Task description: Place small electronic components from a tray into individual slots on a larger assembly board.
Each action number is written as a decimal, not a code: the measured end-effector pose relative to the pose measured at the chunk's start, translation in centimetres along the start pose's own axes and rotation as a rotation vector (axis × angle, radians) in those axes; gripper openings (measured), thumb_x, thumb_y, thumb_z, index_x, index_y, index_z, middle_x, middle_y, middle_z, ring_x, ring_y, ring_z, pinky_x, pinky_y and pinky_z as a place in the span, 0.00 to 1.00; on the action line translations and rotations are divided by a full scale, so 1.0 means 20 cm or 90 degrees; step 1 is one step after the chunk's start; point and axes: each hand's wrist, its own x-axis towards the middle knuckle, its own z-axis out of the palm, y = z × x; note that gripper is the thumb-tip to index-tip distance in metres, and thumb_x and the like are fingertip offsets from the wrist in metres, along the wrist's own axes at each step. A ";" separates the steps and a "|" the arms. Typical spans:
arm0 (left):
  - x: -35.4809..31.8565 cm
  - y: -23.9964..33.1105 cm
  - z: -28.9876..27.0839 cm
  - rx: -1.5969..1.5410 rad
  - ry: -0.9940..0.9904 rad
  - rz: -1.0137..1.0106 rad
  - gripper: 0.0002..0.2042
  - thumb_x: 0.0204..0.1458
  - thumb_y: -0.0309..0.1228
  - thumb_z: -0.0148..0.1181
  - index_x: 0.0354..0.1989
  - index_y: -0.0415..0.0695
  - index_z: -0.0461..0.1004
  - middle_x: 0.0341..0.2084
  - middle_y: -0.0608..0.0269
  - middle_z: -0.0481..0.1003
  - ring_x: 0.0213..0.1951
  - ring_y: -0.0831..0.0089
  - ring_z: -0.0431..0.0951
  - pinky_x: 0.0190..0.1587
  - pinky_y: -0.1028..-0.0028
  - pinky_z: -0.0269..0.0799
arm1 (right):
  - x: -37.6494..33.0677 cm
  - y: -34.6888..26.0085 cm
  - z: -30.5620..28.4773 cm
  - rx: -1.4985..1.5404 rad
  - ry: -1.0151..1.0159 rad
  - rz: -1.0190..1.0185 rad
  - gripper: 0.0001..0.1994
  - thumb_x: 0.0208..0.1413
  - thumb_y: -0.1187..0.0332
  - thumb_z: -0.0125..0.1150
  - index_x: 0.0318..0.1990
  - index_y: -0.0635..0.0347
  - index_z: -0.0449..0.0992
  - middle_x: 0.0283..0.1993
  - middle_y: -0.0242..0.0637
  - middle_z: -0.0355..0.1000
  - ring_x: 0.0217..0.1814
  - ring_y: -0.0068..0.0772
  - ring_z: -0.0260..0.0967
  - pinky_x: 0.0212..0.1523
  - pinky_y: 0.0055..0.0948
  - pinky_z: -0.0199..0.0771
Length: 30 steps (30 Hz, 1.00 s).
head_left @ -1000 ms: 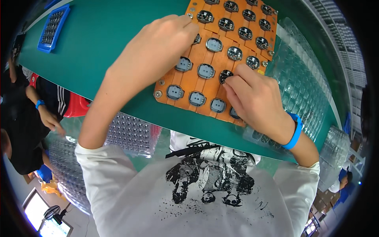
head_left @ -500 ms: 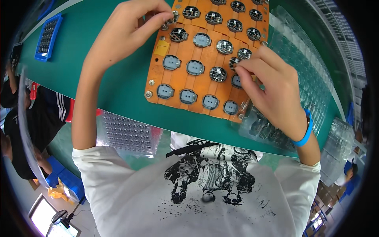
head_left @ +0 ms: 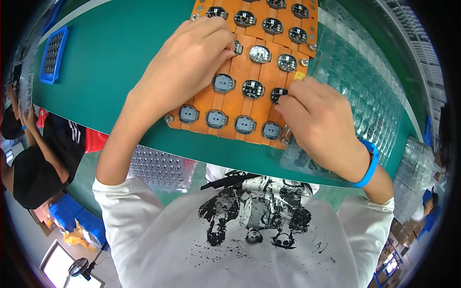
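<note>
Orange fixture board (head_left: 230, 103) on green tabletop (head_left: 115, 62)

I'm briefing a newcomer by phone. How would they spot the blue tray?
Start at the green table, left of the orange fixture board. Near its far left edge lies the blue tray, alone: a small flat grid of dark cells, the only blue thing on the tabletop.

We see a green desk (head_left: 125, 62) carrying an orange fixture board (head_left: 230, 103) near its front edge, clear blister trays (head_left: 365, 101) toward its right edge, and a blue tray (head_left: 53, 55) at its left.
</note>
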 end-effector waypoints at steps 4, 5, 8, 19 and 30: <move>0.00 0.00 -0.02 0.036 -0.016 0.001 0.05 0.49 0.21 0.62 0.33 0.38 0.73 0.37 0.59 0.75 0.41 0.58 0.76 0.44 0.65 0.72 | 0.01 0.00 0.01 -0.013 0.041 -0.012 0.09 0.39 0.75 0.66 0.30 0.61 0.74 0.29 0.34 0.65 0.34 0.37 0.64 0.38 0.36 0.65; 0.01 -0.01 -0.04 0.042 -0.033 0.020 0.05 0.49 0.21 0.63 0.33 0.38 0.73 0.37 0.59 0.75 0.41 0.58 0.76 0.43 0.65 0.72 | 0.00 0.00 0.02 -0.013 0.041 -0.011 0.09 0.39 0.75 0.66 0.30 0.61 0.74 0.29 0.34 0.65 0.34 0.37 0.64 0.38 0.36 0.65; 0.01 -0.03 -0.04 0.024 -0.058 0.026 0.07 0.48 0.21 0.64 0.35 0.38 0.74 0.38 0.59 0.75 0.42 0.59 0.75 0.44 0.65 0.72 | -0.01 0.02 0.05 0.026 0.071 0.002 0.09 0.38 0.75 0.66 0.30 0.61 0.75 0.29 0.33 0.64 0.36 0.38 0.63 0.44 0.38 0.63; -0.07 -0.13 -0.14 -0.022 -0.037 -0.014 0.08 0.47 0.24 0.65 0.36 0.39 0.76 0.34 0.59 0.74 0.38 0.59 0.72 0.41 0.64 0.70 | 0.04 0.05 -0.02 0.020 -0.044 0.000 0.08 0.38 0.75 0.68 0.28 0.62 0.77 0.30 0.33 0.66 0.39 0.40 0.64 0.53 0.43 0.65; 0.00 -0.04 -0.16 0.148 -0.119 0.013 0.06 0.44 0.15 0.61 0.29 0.36 0.71 0.27 0.59 0.68 0.33 0.61 0.68 0.35 0.66 0.69 | 0.06 0.03 -0.05 0.055 -0.005 0.031 0.11 0.38 0.76 0.71 0.32 0.64 0.78 0.33 0.35 0.69 0.42 0.42 0.66 0.52 0.41 0.66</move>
